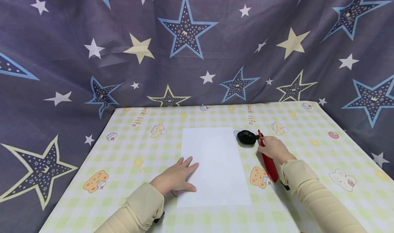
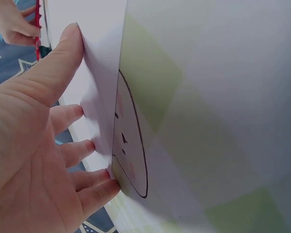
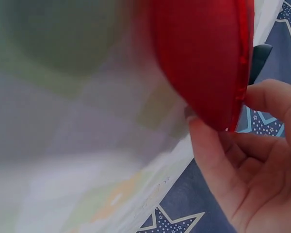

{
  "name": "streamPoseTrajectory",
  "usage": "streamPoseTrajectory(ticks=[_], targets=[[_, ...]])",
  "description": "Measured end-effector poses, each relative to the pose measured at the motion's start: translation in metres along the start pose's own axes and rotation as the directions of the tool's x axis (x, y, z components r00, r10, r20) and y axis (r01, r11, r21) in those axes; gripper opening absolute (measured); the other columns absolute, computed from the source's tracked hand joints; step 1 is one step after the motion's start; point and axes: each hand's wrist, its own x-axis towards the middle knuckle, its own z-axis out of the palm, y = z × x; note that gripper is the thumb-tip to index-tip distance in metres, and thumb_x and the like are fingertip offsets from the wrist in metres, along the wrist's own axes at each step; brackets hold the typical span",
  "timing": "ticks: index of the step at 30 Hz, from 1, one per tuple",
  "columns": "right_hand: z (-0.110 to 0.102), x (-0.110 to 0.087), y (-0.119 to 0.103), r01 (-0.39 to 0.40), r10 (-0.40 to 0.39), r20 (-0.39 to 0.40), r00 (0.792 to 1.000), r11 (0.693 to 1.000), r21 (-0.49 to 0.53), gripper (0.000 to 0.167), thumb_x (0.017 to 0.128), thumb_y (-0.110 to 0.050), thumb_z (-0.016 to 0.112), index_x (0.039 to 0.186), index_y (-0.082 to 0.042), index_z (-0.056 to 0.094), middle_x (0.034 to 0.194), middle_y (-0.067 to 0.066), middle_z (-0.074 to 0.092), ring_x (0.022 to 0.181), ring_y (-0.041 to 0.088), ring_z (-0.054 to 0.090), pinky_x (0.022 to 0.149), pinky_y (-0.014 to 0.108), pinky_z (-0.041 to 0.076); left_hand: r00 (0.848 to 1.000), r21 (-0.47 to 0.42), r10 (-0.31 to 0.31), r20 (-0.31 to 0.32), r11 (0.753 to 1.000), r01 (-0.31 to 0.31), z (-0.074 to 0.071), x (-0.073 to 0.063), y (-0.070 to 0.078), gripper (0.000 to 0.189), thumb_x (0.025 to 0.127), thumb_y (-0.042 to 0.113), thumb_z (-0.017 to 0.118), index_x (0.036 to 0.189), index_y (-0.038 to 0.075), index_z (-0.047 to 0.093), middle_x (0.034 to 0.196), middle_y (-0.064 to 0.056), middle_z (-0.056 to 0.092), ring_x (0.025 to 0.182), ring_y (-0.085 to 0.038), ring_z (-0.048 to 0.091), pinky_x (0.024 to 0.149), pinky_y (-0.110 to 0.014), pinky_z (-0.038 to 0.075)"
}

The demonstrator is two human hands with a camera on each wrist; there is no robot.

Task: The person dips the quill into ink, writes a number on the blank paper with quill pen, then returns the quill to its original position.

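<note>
A blank white sheet of paper (image 1: 217,168) lies on the checked tablecloth. My left hand (image 1: 178,178) rests on its left edge with fingers spread, and the left wrist view shows the fingertips (image 2: 89,145) touching the paper. To the right of the sheet, my right hand (image 1: 274,149) holds a flat red thing (image 1: 270,166) with a curved outline and a shiny rim, tilted up on edge; its exact kind is unclear. In the right wrist view the thumb and fingers pinch the red thing (image 3: 203,58) near its end. Beside that hand lies a glossy black rounded object (image 1: 247,137) with a short narrow end.
The table (image 1: 129,178) wears a green-and-white checked cloth printed with bears and cupcakes. Behind it and along both sides hangs a dark curtain (image 1: 123,72) patterned with stars.
</note>
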Motion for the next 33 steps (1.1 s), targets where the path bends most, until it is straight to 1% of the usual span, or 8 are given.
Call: streamPoseTrajectory(ticks=[3,6,10,14,17,20,25,33], targets=[[-0.004,-0.001,-0.001,-0.021,0.020,0.016,1.000,0.999,0.049,0.036,0.085,-0.016,0.059,0.111,0.009,0.054,0.080,0.011,0.056,0.064,0.018,0.054,0.055,0.029,0.047,1.000,0.002,0.002,0.000,1.000,-0.002,0.000,0.000,0.000,0.081,0.077,0.043,0.070,0.142,0.010,0.037,0.148,-0.018,0.021,0.133,-0.042,0.015,0.102,-0.053,0.026],[-0.008,-0.003,-0.001,-0.008,0.008,0.002,1.000,0.995,0.102,0.043,0.086,-0.014,0.056,0.118,0.013,0.049,0.082,0.014,0.058,0.062,0.018,0.056,0.052,0.028,0.048,1.000,-0.002,0.003,-0.002,1.000,-0.003,0.000,0.000,0.000,0.081,0.077,0.043,0.070,0.142,0.010,0.037,0.148,-0.018,0.021,0.133,-0.042,0.015,0.102,-0.053,0.025],[-0.012,-0.006,0.001,0.043,-0.035,-0.053,0.998,0.986,0.158,0.044,0.087,-0.014,0.055,0.120,0.014,0.048,0.084,0.018,0.061,0.062,0.018,0.058,0.051,0.028,0.050,1.000,-0.008,0.005,-0.003,1.000,-0.005,0.000,0.000,0.000,0.080,0.077,0.042,0.071,0.141,0.009,0.037,0.148,-0.018,0.021,0.133,-0.042,0.015,0.102,-0.053,0.025],[-0.016,-0.009,0.002,0.061,-0.045,-0.073,0.996,0.971,0.231,0.054,0.087,-0.012,0.056,0.131,0.015,0.036,0.093,0.024,0.059,0.063,0.018,0.059,0.052,0.029,0.052,1.000,-0.011,0.004,-0.005,1.000,-0.004,0.000,0.000,0.001,0.080,0.077,0.042,0.071,0.141,0.009,0.037,0.148,-0.018,0.021,0.133,-0.042,0.015,0.102,-0.053,0.025],[-0.019,-0.011,0.002,0.065,-0.043,-0.075,0.996,0.949,0.309,0.063,0.088,-0.010,0.055,0.139,0.011,0.024,0.097,0.027,0.057,0.064,0.019,0.059,0.052,0.032,0.053,1.000,-0.016,0.004,-0.008,1.000,-0.004,-0.001,-0.001,0.002,0.080,0.077,0.041,0.071,0.141,0.009,0.038,0.148,-0.018,0.021,0.133,-0.042,0.015,0.102,-0.053,0.025],[-0.021,-0.015,0.002,0.088,-0.059,-0.087,0.994,0.920,0.383,0.065,0.088,-0.007,0.052,0.143,0.004,0.020,0.096,0.026,0.056,0.064,0.020,0.058,0.052,0.035,0.053,1.000,-0.022,0.004,-0.008,1.000,-0.004,-0.001,-0.002,0.003,0.080,0.076,0.041,0.072,0.141,0.009,0.038,0.148,-0.018,0.021,0.133,-0.042,0.015,0.102,-0.053,0.025],[-0.023,-0.018,0.004,0.136,-0.098,-0.104,0.990,0.867,0.479,0.057,0.092,-0.008,0.050,0.143,-0.002,0.028,0.094,0.024,0.053,0.064,0.022,0.059,0.054,0.039,0.054,1.000,-0.019,0.000,-0.008,1.000,0.000,-0.003,-0.003,0.004,0.080,0.076,0.040,0.072,0.141,0.008,0.039,0.148,-0.019,0.022,0.133,-0.043,0.015,0.102,-0.053,0.025],[-0.025,-0.020,0.005,0.157,-0.105,-0.123,0.987,0.806,0.571,0.049,0.092,-0.008,0.047,0.138,0.003,0.035,0.097,0.025,0.050,0.067,0.020,0.058,0.054,0.038,0.054,1.000,-0.024,-0.003,-0.008,1.000,0.003,-0.003,-0.004,0.004,0.080,0.075,0.040,0.072,0.140,0.008,0.039,0.148,-0.019,0.022,0.133,-0.043,0.015,0.102,-0.054,0.025]])
